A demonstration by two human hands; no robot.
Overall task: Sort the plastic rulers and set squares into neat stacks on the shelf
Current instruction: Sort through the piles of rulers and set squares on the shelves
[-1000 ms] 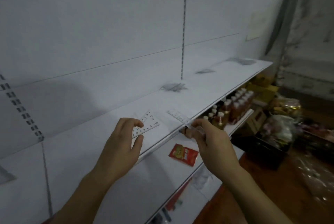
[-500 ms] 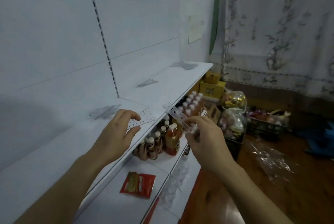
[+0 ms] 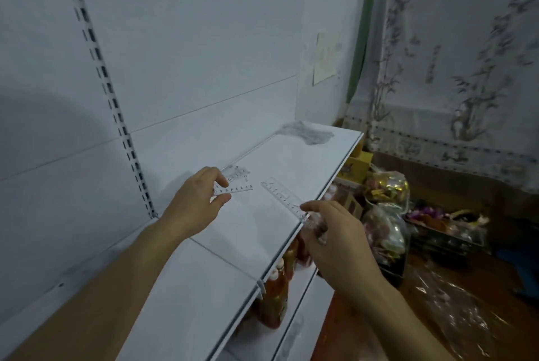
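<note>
My left hand (image 3: 198, 201) pinches a clear set square (image 3: 236, 184) between thumb and fingers, holding it low over the white shelf (image 3: 204, 287). My right hand (image 3: 335, 235) grips the near end of a clear straight ruler (image 3: 281, 196), whose far end reaches over the shelf's front edge. A small pile of clear plastic pieces (image 3: 237, 169) lies on the shelf just behind the set square. Another pile of clear pieces (image 3: 309, 133) lies at the shelf's far end.
Orange-red bottles (image 3: 275, 299) stand on the lower shelf under the front edge. Wrapped goods and baskets (image 3: 388, 203) sit on the brown floor to the right, with crinkled plastic film (image 3: 455, 311). A patterned curtain (image 3: 455, 54) hangs behind.
My view has swung right along the shelf. Both hands moved with the set square and ruler toward the far section, and the ruler now reaches over the shelf.
</note>
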